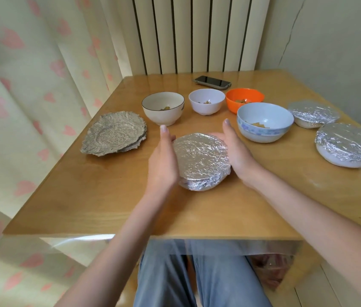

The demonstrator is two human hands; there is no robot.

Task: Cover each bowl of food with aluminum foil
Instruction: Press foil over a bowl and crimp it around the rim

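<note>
Cupping: the left hand point(164, 161) and the right hand point(235, 151) press the sides of a foil-covered bowl point(200, 161), one on each flank.
Left hand: fingers straight and together, flat against the foil at the bowl's left rim.
Right hand: fingers straight and together, laid along the right rim.
Held bowl: near the middle of the wooden table point(108, 207), towards its near edge.
Covered bowls: two more, point(313, 114) and point(350, 145), by the right edge.
Open bowls: black-rimmed white bowl point(163, 108), small white bowl point(206, 101), orange bowl point(244, 98) and blue patterned bowl point(264, 121), food inside each.
Foil sheets point(115, 134): stacked, crinkled, by the left edge.
Phone point(211, 82): at the far edge.
</note>
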